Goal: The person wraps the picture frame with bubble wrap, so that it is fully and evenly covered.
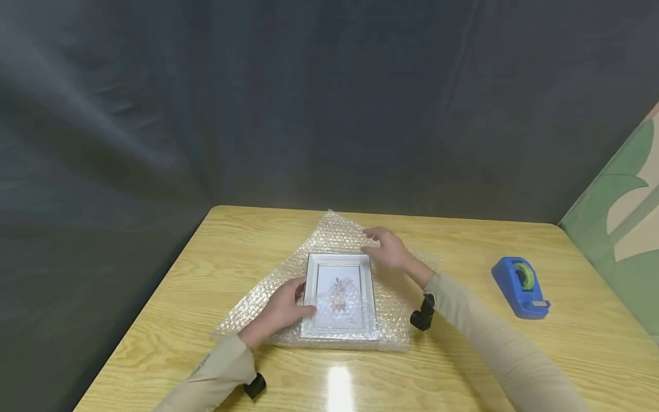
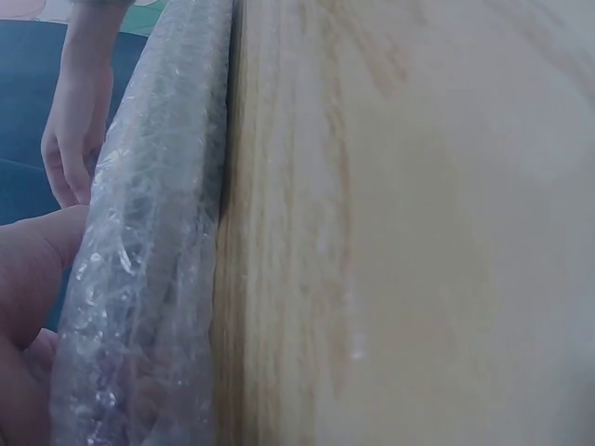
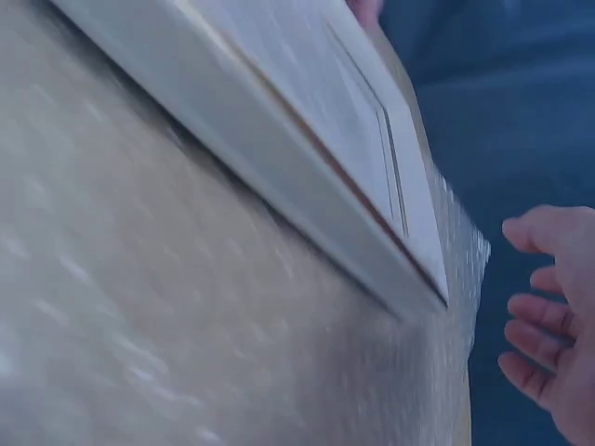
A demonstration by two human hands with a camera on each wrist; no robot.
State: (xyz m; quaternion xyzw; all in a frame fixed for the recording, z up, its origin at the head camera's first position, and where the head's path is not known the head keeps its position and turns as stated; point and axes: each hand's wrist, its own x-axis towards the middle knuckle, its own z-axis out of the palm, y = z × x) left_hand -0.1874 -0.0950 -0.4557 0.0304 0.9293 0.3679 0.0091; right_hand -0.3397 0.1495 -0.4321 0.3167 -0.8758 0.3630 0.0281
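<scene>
A silver-white picture frame (image 1: 338,286) with a floral picture lies face up on a sheet of bubble wrap (image 1: 337,232). The wrap's near edge is folded up over the lower part of the frame. My left hand (image 1: 283,306) holds the frame's left side, thumb over the front. In the left wrist view, that thumb (image 2: 46,242) presses at the folded bubble wrap (image 2: 153,214). Above the wrap near the frame's top right corner, my right hand (image 1: 387,249) hovers with loosely bent fingers. The right wrist view shows this hand (image 3: 558,316) holding nothing, apart from the frame (image 3: 297,177).
A blue tape dispenser (image 1: 521,288) with a greenish roll stands on the wooden table (image 1: 453,240), to the right. Dark curtain (image 1: 329,103) hangs behind the table and on the left. A green and beige patterned panel (image 1: 618,229) borders the right side.
</scene>
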